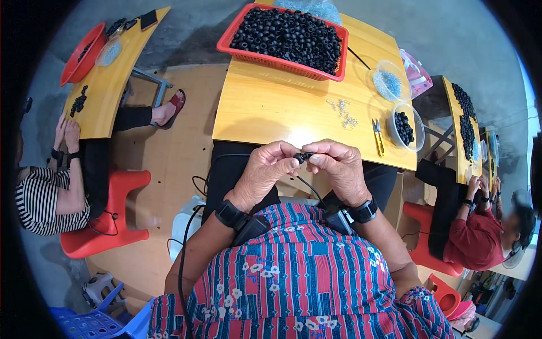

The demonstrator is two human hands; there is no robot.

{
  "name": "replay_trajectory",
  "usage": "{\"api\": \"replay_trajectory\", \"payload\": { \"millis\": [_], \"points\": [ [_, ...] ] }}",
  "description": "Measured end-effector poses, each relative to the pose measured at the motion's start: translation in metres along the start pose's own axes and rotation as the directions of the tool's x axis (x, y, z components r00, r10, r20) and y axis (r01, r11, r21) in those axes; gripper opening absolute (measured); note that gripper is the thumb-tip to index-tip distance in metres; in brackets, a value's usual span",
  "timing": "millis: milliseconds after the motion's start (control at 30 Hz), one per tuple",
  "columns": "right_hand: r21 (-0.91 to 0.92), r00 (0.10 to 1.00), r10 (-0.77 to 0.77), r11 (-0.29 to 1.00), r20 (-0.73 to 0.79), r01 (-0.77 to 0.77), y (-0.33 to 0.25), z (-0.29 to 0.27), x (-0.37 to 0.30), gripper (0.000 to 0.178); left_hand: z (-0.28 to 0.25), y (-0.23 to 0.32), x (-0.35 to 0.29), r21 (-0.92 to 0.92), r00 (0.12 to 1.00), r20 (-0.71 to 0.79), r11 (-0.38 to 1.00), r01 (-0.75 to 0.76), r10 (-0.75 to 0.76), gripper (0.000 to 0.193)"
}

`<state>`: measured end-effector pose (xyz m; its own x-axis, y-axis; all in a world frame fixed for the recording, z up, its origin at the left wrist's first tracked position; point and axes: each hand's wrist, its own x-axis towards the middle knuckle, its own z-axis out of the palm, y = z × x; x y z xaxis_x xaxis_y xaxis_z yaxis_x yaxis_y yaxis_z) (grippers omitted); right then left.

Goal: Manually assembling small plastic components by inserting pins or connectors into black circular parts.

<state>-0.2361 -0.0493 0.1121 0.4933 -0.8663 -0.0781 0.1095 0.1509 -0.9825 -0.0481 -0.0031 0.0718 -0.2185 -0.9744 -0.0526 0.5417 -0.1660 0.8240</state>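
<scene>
Just past the table's near edge, my two hands meet in front of me. Between thumb and finger, my left hand point(270, 170) pinches a small black ring-like part point(300, 157). From the other side my right hand point(339, 166) grips the same black piece or one touching it; the fingertips hide which. Small clear pieces point(342, 113) lie loose on the yellow table point(254, 113) ahead. Right of them sit yellow-handled snips point(378, 138) and a clear bowl point(418, 129) of black parts.
A red basket point(226, 42) heaped with black parts stands at the table's far side. Beyond the snips is a tub of clear bluish pieces point(389, 85). People work at tables left and right, seated on red stools point(127, 192). A black cable point(183, 254) runs past my left arm.
</scene>
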Motion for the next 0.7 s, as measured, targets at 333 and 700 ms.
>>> {"api": "replay_trajectory", "payload": {
  "millis": [333,700],
  "points": [
    [-0.076,1.0,-0.015,0.997,-0.006,0.015,-0.0035,0.0023,-0.0012,0.019,-0.0014,-0.0015,-0.0003,0.086,1.0,-0.013,0.996,-0.022,0.024,0.022],
    [-0.193,0.996,-0.087,0.977,0.025,0.09,-0.0049,0.0015,-0.0027,0.017,-0.0018,0.0002,-0.0013,0.182,0.999,-0.026,0.983,-0.022,0.027,0.019]
  ]
}}
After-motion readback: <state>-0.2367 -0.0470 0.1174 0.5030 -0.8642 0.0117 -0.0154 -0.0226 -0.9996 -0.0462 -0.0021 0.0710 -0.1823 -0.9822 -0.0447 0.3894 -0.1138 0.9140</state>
